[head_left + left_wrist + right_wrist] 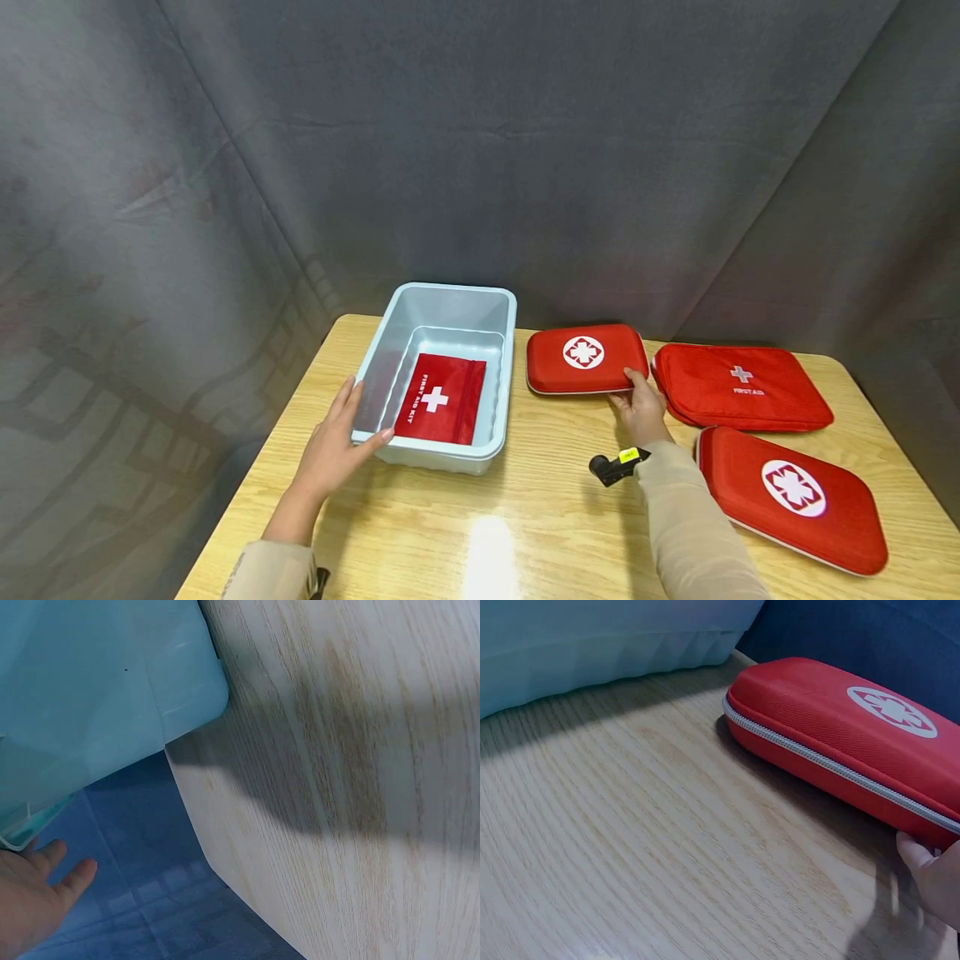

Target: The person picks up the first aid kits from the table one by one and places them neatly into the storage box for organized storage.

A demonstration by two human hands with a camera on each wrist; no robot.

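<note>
- Red fabric covers a hard zip case that sits just to the right of a pale blue plastic bin, a white cross emblem on its upward face and a pale zip running around its side.
- Clamped on this case at its near right corner is the right hand, fingers and thumb gripping the edge; the underside lies in shadow, so whether that corner is slightly raised is hard to say.
- Spread at the bin's near left corner, the left hand has its thumb and fingers apart, the thumb at the near rim and the fingers by the left side.
- Inside the bin, flat on the floor, lies a red pouch lettered FIRST AID KIT beside a white cross.
- Right of the gripped case, just beside it, is a soft red bag marked FIRST AID.
- Nearer the person, a larger red case lies at an angle on the wood-grain table.
- Grey curtain hangs behind.
</note>
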